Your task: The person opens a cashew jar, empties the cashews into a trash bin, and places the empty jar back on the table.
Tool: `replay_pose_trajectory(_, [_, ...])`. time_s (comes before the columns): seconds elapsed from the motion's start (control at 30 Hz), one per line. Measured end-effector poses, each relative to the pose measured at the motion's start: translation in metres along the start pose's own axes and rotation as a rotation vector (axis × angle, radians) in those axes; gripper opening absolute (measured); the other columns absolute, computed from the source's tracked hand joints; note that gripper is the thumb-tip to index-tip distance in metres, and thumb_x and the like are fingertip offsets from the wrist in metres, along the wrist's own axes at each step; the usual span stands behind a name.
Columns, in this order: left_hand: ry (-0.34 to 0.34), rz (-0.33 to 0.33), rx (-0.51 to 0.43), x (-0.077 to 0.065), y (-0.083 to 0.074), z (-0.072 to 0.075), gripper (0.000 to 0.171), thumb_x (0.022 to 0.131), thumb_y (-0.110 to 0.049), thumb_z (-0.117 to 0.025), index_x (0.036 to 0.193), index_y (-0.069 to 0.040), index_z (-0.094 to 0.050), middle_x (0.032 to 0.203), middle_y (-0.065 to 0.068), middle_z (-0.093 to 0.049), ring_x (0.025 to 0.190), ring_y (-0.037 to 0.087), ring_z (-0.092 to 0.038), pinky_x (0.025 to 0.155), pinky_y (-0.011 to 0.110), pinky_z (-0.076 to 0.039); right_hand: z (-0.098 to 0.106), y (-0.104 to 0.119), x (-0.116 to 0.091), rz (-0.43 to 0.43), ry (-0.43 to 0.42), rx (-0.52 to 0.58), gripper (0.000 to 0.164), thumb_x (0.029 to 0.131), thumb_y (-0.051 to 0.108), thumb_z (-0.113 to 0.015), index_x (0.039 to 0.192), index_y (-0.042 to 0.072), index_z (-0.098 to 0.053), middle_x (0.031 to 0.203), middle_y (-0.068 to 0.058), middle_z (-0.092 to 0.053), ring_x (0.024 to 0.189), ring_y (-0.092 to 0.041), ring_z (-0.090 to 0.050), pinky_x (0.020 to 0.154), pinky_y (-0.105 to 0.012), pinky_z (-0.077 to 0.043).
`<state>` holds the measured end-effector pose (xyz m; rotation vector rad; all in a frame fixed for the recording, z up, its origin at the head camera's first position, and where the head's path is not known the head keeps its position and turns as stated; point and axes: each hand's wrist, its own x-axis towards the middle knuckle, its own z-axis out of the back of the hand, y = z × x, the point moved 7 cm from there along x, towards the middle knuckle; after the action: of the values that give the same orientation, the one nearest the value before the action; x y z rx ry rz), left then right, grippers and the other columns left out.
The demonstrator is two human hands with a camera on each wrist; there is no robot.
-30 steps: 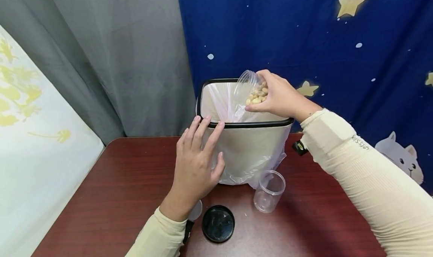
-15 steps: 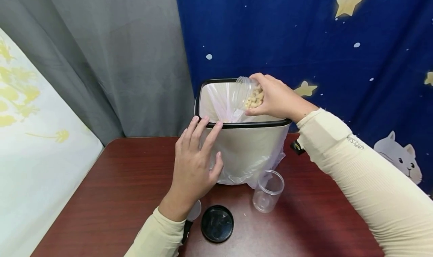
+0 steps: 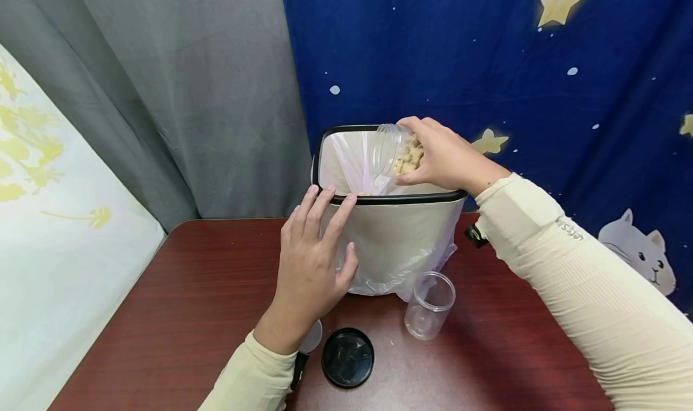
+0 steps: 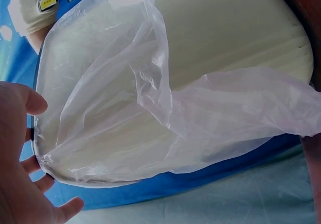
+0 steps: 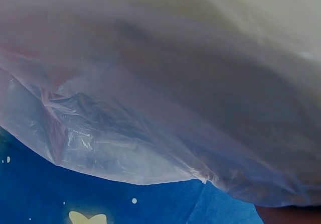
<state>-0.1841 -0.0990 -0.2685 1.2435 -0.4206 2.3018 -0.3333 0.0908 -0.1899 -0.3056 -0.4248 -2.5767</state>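
My right hand grips a clear plastic jar partly filled with small yellowish pieces. The jar is tipped on its side over the trash bin, its mouth facing left into the opening. A thin translucent bag lines the bin and hangs over its outside. My left hand has its fingers spread, with the fingertips at the bin's black rim. In the left wrist view, the left hand is at the rim beside the bag. The right wrist view shows mostly the bag, not the hand.
An uncovered clear jar stands on the reddish-brown table, right in front of the bin. Nearby lies a black round lid. A translucent round piece is partly behind the left wrist. Curtains hang behind the table.
Over the last second the right hand has lowered the jar slightly and tipped it further, and the pieces inside have shifted. The left hand stays at the rim.
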Motion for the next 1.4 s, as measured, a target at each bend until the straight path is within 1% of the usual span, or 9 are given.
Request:
replay_pose_trajectory(0.2, [0.008, 0.001, 0.000, 0.0006, -0.0004, 0.0000, 0.068, 0.086, -0.020, -0.062, 0.152, -0.021, -0.043, 0.156, 0.011, -0.039, 0.149, 0.031, -0.029, 0.111, 0.057, -0.033, 0.0004, -0.0010, -0.0008, -0.007, 0.003, -0.011, 0.097, 0.073, 0.033, -0.088, 0.152, 0.014, -0.035, 0.146, -0.020, -0.046, 0.127, -0.034, -0.049, 0.108, -0.055, -0.042])
replay_pose_trajectory(0.37, [-0.006, -0.006, -0.002, 0.0018, -0.0017, 0.0000, 0.070, 0.085, -0.020, -0.064, 0.152, -0.021, -0.043, 0.155, 0.011, -0.039, 0.149, 0.032, -0.030, 0.110, 0.058, -0.034, 0.0009, -0.0018, -0.0005, -0.007, 0.002, -0.014, 0.098, 0.072, 0.031, -0.089, 0.152, 0.014, -0.036, 0.147, -0.021, -0.045, 0.129, -0.035, -0.048, 0.109, -0.056, -0.041])
replay_pose_trajectory(0.87, [0.007, -0.002, -0.002, 0.0039, -0.0030, -0.0013, 0.070, 0.085, -0.019, -0.064, 0.152, -0.020, -0.042, 0.155, 0.012, -0.039, 0.149, 0.032, -0.030, 0.109, 0.058, -0.035, 0.0028, -0.0008, -0.0011, 0.011, 0.003, -0.060, 0.098, 0.072, 0.029, -0.090, 0.153, 0.015, -0.036, 0.145, -0.021, -0.046, 0.121, -0.034, -0.050, 0.104, -0.055, -0.044])
replay_pose_trajectory(1.03, [-0.002, -0.006, -0.010, 0.0041, -0.0037, -0.0013, 0.070, 0.085, -0.019, -0.064, 0.152, -0.020, -0.042, 0.155, 0.012, -0.039, 0.149, 0.032, -0.030, 0.109, 0.058, -0.035, 0.0037, -0.0006, -0.0025, 0.008, 0.007, -0.081, 0.098, 0.072, 0.029, -0.090, 0.153, 0.016, -0.036, 0.144, -0.020, -0.047, 0.119, -0.033, -0.051, 0.103, -0.055, -0.045])
replay_pose_trajectory(1.4, [-0.007, -0.008, -0.015, 0.0039, -0.0042, 0.0002, 0.070, 0.084, -0.019, -0.065, 0.151, -0.020, -0.043, 0.155, 0.012, -0.039, 0.149, 0.032, -0.030, 0.109, 0.056, -0.035, 0.0067, 0.0040, -0.0052, 0.038, -0.020, -0.097, 0.095, 0.073, 0.026, -0.090, 0.152, 0.018, -0.038, 0.143, -0.020, -0.047, 0.125, -0.036, -0.050, 0.104, -0.056, -0.044])
